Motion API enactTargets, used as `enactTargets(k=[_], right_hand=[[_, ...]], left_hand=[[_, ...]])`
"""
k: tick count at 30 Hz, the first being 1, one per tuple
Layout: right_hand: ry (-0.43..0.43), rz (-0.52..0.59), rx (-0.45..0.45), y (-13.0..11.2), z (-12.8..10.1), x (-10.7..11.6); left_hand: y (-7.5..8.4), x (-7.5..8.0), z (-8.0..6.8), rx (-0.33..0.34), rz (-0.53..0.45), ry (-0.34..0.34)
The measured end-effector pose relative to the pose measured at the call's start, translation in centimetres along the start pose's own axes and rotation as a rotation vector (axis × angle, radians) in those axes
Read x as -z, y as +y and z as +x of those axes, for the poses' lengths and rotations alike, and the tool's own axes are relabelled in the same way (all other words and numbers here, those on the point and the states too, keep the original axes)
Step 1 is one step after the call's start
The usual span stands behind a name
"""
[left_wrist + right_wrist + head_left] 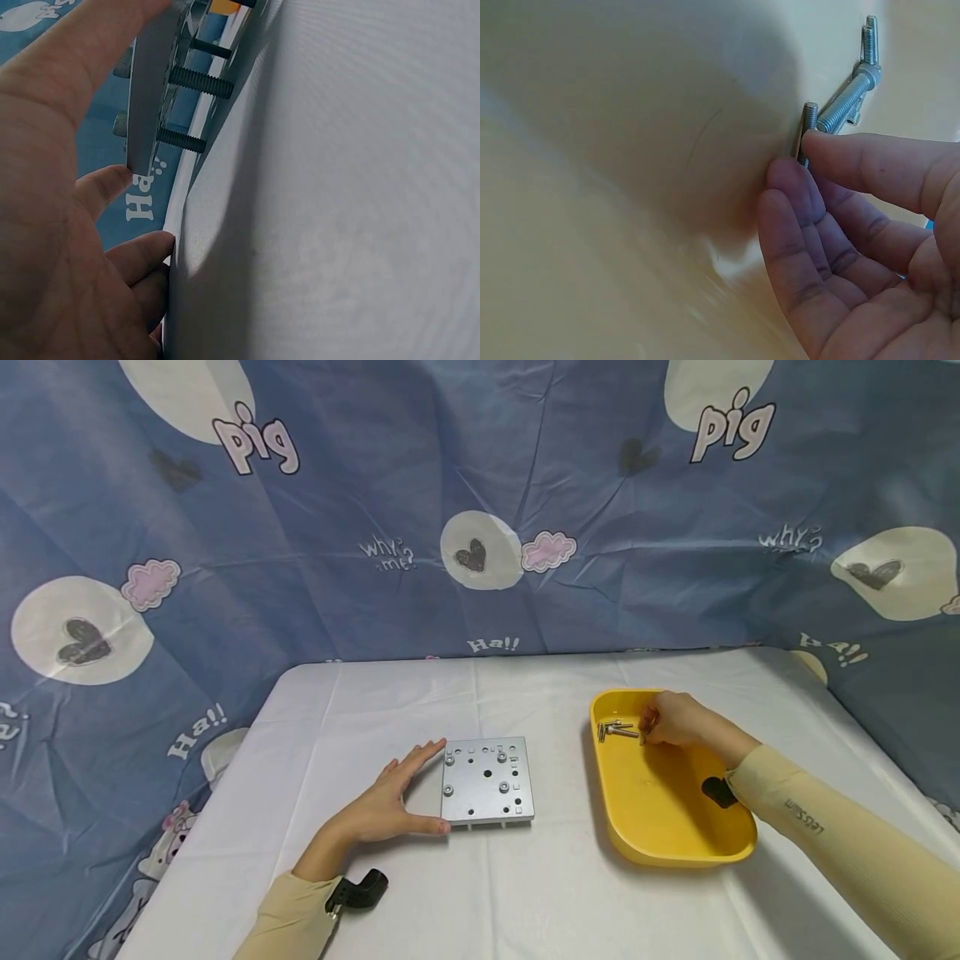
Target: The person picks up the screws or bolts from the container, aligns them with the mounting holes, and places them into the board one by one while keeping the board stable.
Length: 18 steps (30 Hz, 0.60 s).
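Note:
A square silver metal plate [480, 802] with several holes and socket-head bolts [504, 787] stands off the white table; threaded bolt shanks [201, 81] stick out beneath it in the left wrist view. My left hand [382, 806] is spread along the plate's left side, thumb at the near corner and a fingertip at the far one. Inside the yellow tray [660, 802], my right hand [675, 720] pinches a small bolt [810, 115] between thumb and fingertips. Loose bolts [618, 729] lie beside it in the tray's far left corner, one thicker, with a round head [868, 73].
A white cloth covers the table [375, 710], and a blue printed curtain [375, 610] hangs behind it. The tray's raised rim [600, 777] faces the plate, with a strip of white cloth between them. Black wrist devices [363, 891] sit on both arms.

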State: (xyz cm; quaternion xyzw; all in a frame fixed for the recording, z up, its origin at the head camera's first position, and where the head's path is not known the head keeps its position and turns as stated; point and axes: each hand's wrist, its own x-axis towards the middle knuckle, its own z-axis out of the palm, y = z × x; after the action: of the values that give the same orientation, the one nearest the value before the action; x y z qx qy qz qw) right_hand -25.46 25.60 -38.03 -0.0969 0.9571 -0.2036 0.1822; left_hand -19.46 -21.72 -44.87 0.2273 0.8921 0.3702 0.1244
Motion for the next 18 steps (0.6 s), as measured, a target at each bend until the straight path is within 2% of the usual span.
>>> enactTargets(k=[12,18], right_hand=[[0.037,-0.049,-0.015,0.10,0.04,-0.36],[0.005,0.010,-0.018,-0.11,-0.17,-0.57]], left_hand=[[-0.02,-0.03,-0.01,-0.009,-0.015,0.000],[0.13,0.01,-0.06,-0.005,-0.012,0.003]])
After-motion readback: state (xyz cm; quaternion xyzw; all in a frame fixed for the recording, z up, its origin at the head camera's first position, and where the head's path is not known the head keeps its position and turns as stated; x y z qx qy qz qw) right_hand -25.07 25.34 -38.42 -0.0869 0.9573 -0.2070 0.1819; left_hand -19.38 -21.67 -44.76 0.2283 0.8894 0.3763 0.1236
